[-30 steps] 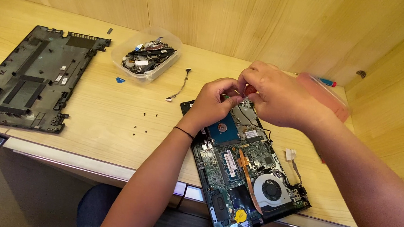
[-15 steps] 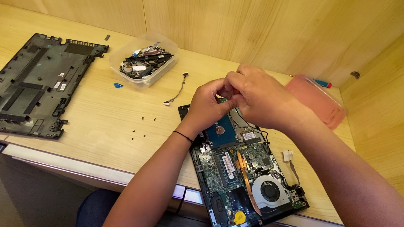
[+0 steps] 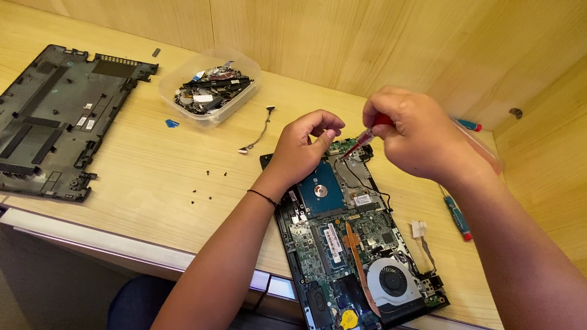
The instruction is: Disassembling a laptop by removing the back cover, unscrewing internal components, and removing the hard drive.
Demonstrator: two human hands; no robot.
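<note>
An opened laptop base (image 3: 353,253) lies on the wooden desk with its green board, blue drive, copper heat pipe and fan exposed. My right hand (image 3: 421,138) grips a red-handled screwdriver (image 3: 363,139), whose tip points down at the far corner of the laptop. My left hand (image 3: 304,148) rests on the laptop's far left corner beside the blue drive (image 3: 322,191), fingers curled near the screwdriver tip. A thin black band circles my left wrist.
The laptop's black bottom cover (image 3: 39,122) lies at the left. A clear plastic tub (image 3: 209,91) of parts stands behind the middle. Several small black screws (image 3: 207,185) and a loose cable (image 3: 257,136) lie on the desk. Two more screwdrivers (image 3: 458,217) lie at the right.
My right hand has lifted slightly off the laptop's far corner, and the red screwdriver now shows between the hands. The view has shifted a little to the left.
</note>
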